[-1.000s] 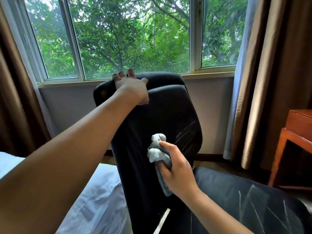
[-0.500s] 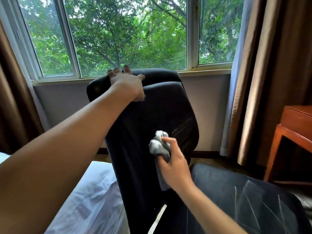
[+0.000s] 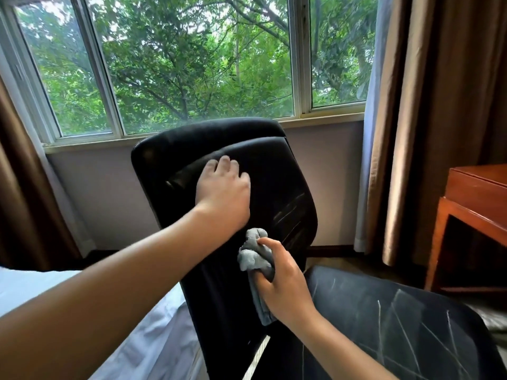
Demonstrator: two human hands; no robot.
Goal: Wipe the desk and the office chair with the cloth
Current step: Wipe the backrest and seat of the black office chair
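Cloth point(image 3: 256, 259), grey and bunched, against black scuffed office chair point(image 3: 277, 193).

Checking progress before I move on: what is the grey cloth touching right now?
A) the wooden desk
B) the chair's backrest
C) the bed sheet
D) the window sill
B: the right hand grips the grey cloth against the black chair backrest, well clear of the desk.

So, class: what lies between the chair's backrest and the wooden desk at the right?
In the head view, brown curtain hangs between the backrest and the desk, with floor below.
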